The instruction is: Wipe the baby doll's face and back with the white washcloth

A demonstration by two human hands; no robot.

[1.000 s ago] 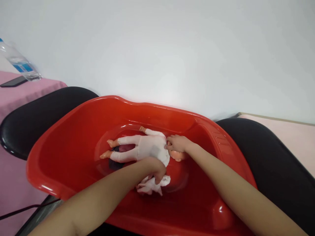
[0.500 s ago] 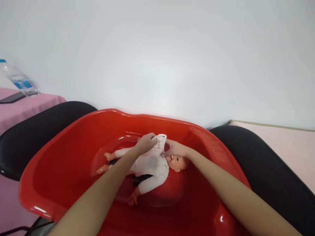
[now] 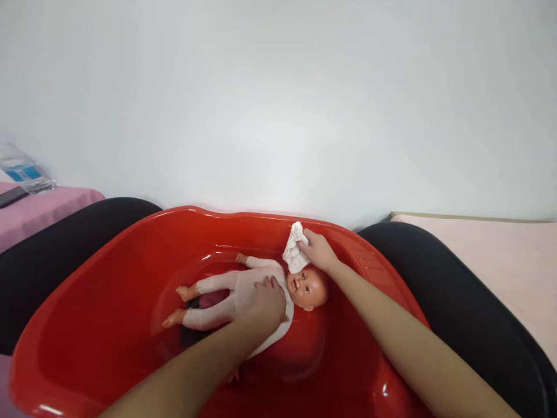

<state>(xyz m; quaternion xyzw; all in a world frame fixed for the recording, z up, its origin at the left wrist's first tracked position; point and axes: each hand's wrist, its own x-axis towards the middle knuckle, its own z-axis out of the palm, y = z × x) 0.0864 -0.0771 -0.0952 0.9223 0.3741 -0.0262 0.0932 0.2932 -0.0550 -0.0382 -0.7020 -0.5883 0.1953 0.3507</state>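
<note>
A baby doll (image 3: 230, 293) in a white suit lies on its back in a red plastic tub (image 3: 108, 273), head to the right, bare feet to the left. My left hand (image 3: 268, 303) rests flat on the doll's chest, fingers spread over the cloth body. My right hand (image 3: 319, 251) is closed on a small white cloth (image 3: 295, 251), held just above the doll's head (image 3: 308, 287) near the tub's far wall.
The tub sits across two black seats (image 3: 470, 290). A pink-covered table (image 3: 35, 209) at the far left carries a plastic water bottle (image 3: 21, 173) and a dark phone (image 3: 11, 196). A pale table (image 3: 491, 244) lies at the right. A white wall is behind.
The white cloth has passed from my left hand to my right hand. The doll was turned face up, and my left hand came down onto its chest.
</note>
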